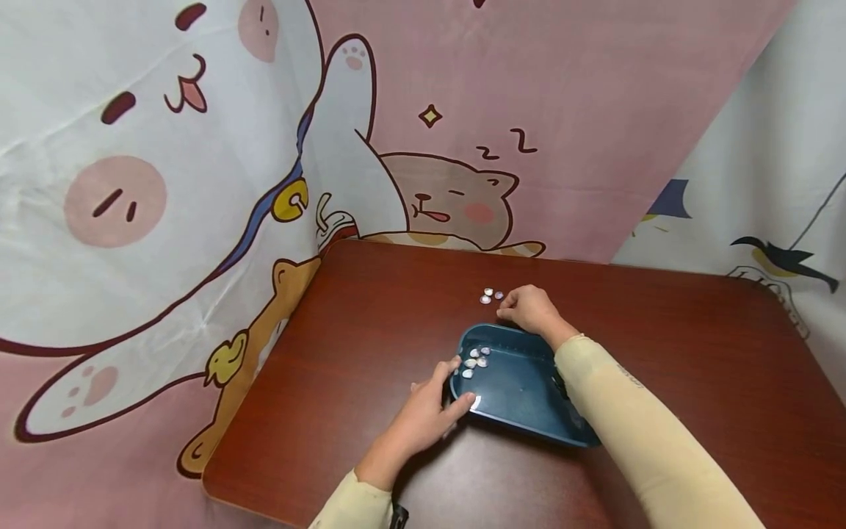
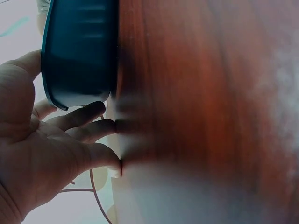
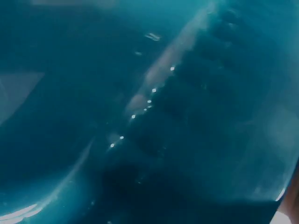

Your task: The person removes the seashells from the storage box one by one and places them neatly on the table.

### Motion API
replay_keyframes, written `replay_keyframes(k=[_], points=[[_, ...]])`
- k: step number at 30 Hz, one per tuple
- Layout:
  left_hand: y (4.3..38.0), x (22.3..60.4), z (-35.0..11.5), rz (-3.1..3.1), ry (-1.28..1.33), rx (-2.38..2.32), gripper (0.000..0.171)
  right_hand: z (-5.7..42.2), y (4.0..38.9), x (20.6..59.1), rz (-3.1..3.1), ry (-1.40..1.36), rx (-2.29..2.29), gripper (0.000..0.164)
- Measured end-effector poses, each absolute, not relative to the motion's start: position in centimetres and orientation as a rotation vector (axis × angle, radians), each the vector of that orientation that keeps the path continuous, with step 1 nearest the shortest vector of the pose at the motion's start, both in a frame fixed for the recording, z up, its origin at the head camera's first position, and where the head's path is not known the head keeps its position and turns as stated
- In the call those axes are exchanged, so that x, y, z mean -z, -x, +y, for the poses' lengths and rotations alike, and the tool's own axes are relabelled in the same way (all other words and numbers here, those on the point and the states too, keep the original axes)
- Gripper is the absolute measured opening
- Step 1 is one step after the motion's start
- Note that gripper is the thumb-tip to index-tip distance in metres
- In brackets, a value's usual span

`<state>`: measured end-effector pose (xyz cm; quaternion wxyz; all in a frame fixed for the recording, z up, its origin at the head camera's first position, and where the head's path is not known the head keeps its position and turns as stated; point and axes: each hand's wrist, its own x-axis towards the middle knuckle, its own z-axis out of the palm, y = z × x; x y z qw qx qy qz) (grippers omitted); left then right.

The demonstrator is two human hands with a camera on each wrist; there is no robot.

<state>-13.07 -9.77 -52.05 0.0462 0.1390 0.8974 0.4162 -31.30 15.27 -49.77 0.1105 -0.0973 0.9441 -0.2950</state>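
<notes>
A dark blue plastic tray (image 1: 522, 386) sits on the table, with several small pale, shiny discs (image 1: 471, 363) inside near its left end. My left hand (image 1: 426, 411) holds the tray's left end, thumb over the rim. In the left wrist view, the other fingers spread below the tray (image 2: 84, 51), some touching the table. Beyond the tray's far edge, my right hand (image 1: 529, 308) reaches down with bent fingers to the tabletop, beside 3 loose discs (image 1: 487, 297). Whether its fingertips hold a disc is hidden. The tray's blue plastic (image 3: 224, 130) fills most of the right wrist view.
The reddish-brown wooden table (image 1: 694, 353) extends to both sides of the tray. Behind it and along its left side hangs a pink and white cloth (image 1: 562, 110) printed with cartoon animals.
</notes>
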Motion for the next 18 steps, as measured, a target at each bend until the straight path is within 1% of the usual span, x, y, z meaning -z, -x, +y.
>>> replay_keyframes(k=[6,9,16,18], points=[[12.9,52.0,-10.0,2.732,-0.402,-1.265,0.064,13.4,32.1,50.0,2.829,0.374,0.657,0.012],[12.8,51.9,-10.1,2.722,-0.402,-1.265,0.064,12.3,32.3,50.0,2.858,0.407,0.57,0.014],[12.9,51.8,-10.2,2.701,-0.421,-1.258,0.066,10.8,32.8,50.4,2.928,0.463,0.476,0.01],[12.9,51.8,-10.2,2.693,-0.422,-1.253,0.067,10.6,32.9,50.6,2.939,0.453,0.464,0.011]])
